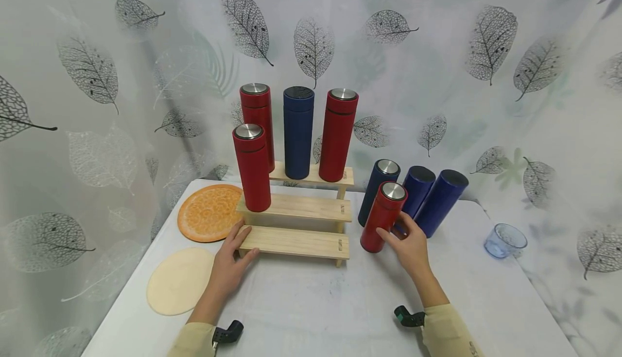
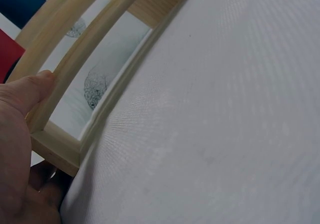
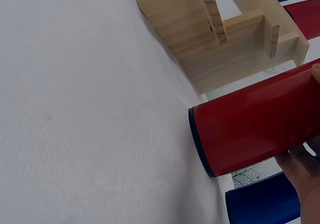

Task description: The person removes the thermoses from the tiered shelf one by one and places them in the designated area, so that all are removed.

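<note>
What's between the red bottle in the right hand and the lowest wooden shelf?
Nothing but bare white cloth: the head view shows that narrow gap between red bottle and lowest shelf.

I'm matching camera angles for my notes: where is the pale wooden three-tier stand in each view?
Head: the pale wooden stand is just below centre.
Left wrist: upper left, gripped by the left hand.
Right wrist: top, right of centre, above the red cylindrical flask.
Shared landmark: the white tablecloth.
</note>
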Motion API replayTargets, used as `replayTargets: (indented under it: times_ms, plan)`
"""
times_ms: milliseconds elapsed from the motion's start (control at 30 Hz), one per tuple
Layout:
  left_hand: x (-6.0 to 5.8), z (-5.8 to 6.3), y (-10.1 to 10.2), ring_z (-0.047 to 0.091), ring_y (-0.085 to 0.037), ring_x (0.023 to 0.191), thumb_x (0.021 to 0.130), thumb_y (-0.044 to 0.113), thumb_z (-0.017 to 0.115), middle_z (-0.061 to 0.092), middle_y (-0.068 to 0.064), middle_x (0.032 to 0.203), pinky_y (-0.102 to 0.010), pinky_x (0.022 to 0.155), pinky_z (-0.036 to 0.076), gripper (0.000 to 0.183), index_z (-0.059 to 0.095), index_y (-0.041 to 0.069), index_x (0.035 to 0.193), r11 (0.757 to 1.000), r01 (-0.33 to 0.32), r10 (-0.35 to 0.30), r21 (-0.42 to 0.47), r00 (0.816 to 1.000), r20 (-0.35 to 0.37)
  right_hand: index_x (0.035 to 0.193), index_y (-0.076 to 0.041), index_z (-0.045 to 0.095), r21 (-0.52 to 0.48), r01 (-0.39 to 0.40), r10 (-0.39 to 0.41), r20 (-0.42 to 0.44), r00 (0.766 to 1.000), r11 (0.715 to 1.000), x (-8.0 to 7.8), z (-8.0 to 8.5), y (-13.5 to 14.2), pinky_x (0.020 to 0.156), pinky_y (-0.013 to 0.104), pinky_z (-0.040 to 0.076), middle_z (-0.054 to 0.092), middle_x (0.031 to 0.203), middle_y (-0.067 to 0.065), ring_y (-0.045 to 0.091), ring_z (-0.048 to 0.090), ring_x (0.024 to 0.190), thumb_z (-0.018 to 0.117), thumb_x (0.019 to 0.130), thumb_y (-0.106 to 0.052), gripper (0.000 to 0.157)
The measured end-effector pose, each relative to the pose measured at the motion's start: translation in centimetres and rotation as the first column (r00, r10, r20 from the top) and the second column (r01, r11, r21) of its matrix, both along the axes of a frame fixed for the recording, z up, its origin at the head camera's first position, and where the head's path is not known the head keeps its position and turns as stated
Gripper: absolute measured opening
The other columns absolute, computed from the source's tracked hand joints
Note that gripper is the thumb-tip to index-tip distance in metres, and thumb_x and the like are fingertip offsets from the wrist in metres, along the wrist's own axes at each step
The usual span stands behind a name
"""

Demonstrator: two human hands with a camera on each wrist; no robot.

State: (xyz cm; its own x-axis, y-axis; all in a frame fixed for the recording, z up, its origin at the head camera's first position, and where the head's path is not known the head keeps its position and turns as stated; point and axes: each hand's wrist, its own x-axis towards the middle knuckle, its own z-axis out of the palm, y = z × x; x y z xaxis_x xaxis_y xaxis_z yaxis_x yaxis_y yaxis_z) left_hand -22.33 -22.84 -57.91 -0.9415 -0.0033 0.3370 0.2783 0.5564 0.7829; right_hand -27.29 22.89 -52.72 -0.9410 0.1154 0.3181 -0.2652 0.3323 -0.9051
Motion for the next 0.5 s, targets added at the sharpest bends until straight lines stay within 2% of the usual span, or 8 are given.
replayTargets:
  times_ms: [67,133,233,500]
  plan:
    - [0.05,-0.04,-0.02,0.027,-0.038,0.161,0.102,0.028,0.08,0.031,-0.009,0.176,-0.055,0.119,0.04,0.066,0.055,0.006,0.159,1.0,0.0,0.0,0.001,1.0,0.002,0.146,0.004,0.06,0.003,-0.001,0.001,0.009,1.0,1.0,0.11,0.24,-0.18,0.108,0.048,0.051,0.066,0.14,0.022,0.016,0.064,0.124,0.088,0.091,-0.002,0.062]
    - [0.1,-0.07,-0.04,0.027,-0.038,0.161,0.102,0.028,0.08,0.03,-0.01,0.176,-0.055,0.119,0.04,0.066,0.055,0.006,0.159,1.0,-0.001,0.001,0.005,1.0,0.005,0.146,0.006,0.059,0.009,-0.006,0.006,0.012,1.0,1.0,0.2,0.35,-0.26,0.108,0.051,0.05,0.065,0.14,0.025,0.026,0.065,0.126,0.087,0.091,-0.001,0.062]
    - [0.13,-0.11,-0.01,0.027,-0.039,0.161,0.102,0.028,0.08,0.03,-0.01,0.176,-0.057,0.119,0.04,0.067,0.055,0.006,0.159,1.0,-0.001,0.001,0.006,1.0,0.007,0.148,0.004,0.059,0.031,-0.008,0.008,0.016,1.0,0.999,0.28,0.24,-0.17,0.107,0.05,0.05,0.065,0.142,0.025,0.037,0.064,0.129,0.087,0.092,-0.003,0.063]
    - [0.03,-0.12,0.01,0.027,-0.04,0.161,0.102,0.028,0.08,0.029,-0.01,0.177,-0.06,0.118,0.041,0.067,0.054,0.005,0.159,1.0,0.007,-0.006,0.015,1.0,-0.004,0.149,-0.003,0.062,0.046,-0.022,0.023,-0.011,1.0,0.999,0.05,-0.47,0.51,0.104,0.034,0.053,0.068,0.142,0.017,0.031,0.067,0.127,0.09,0.092,-0.014,0.065]
